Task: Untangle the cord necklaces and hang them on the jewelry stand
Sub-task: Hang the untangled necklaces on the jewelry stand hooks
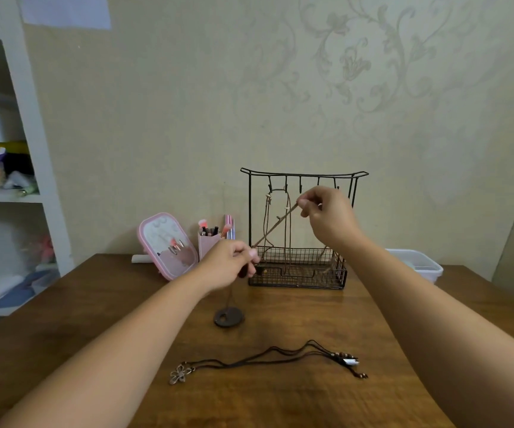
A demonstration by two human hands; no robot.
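Cord necklace (pixel 276 225) — taut | left grip (pixel 231 262), right grip (pixel 326 211) — both pinching it

no readable text, labels, brands or numbers anywhere in view.

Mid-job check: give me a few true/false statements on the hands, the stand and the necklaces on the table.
1. Both hands pinch one brown cord. True.
2. The jewelry stand has no necklace on it. False: a necklace already hangs from its hooks.
3. The round dark pendant hangs below the left hand. True.
4. The flower pendant necklace is in the right hand. False: it lies on the table.
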